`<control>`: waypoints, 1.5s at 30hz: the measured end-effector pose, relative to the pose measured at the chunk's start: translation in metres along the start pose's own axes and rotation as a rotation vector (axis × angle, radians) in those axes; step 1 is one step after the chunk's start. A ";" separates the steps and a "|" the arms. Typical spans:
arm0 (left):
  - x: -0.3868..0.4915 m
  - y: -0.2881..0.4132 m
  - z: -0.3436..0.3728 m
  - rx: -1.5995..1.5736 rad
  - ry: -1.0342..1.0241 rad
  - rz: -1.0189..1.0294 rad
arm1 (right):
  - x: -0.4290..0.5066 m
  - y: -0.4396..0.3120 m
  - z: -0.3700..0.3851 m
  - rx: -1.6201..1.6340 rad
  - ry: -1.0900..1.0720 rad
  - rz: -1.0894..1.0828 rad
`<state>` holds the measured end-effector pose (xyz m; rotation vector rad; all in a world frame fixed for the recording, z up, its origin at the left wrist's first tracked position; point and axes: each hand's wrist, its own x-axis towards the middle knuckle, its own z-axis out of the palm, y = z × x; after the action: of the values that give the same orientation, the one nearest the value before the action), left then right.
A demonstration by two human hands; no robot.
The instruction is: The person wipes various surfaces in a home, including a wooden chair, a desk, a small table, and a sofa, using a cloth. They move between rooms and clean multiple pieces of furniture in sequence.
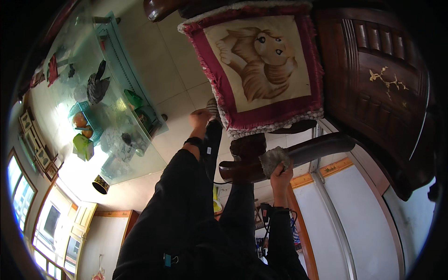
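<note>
My right hand (281, 176) grips a crumpled grey cloth (273, 160), which rests against the dark wooden armrest (322, 147) of a carved chair. Its fingers are curled over the cloth's near edge. My left hand (201, 119) hangs above the floor by my striped shoe (211, 106), just left of the seat. Its fingers look bent, and I cannot tell whether anything is in them. On the chair seat lies a square cushion (266, 66) with a picture of a dog, a dark red border and a pale knobbly edge.
The carved chair back (378, 70) rises at right, with gold floral inlay. To the left stands a glass table (147, 157) holding a blue basket (84, 119) of fruit, a green box (83, 147) and dark cloth (98, 85). A patterned bin (100, 184) stands near its corner.
</note>
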<state>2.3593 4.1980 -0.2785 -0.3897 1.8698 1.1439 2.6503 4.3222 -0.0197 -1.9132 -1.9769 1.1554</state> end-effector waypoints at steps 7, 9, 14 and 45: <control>0.004 0.053 -0.011 0.881 0.295 0.460 | -0.001 0.002 0.007 -0.027 0.064 -0.031; -0.010 0.070 0.028 0.768 0.043 0.624 | -0.001 0.005 0.007 -0.042 0.060 -0.043; -0.024 0.089 0.088 0.677 -0.040 0.888 | -0.003 0.012 0.008 0.037 0.050 0.001; 0.026 0.061 0.075 -0.146 0.104 0.165 | -0.003 0.009 0.007 -0.105 0.019 0.104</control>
<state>2.3447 4.2970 -0.2797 -0.3890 1.9429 1.4001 2.6536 4.3158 -0.0294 -2.0933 -1.9868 1.0735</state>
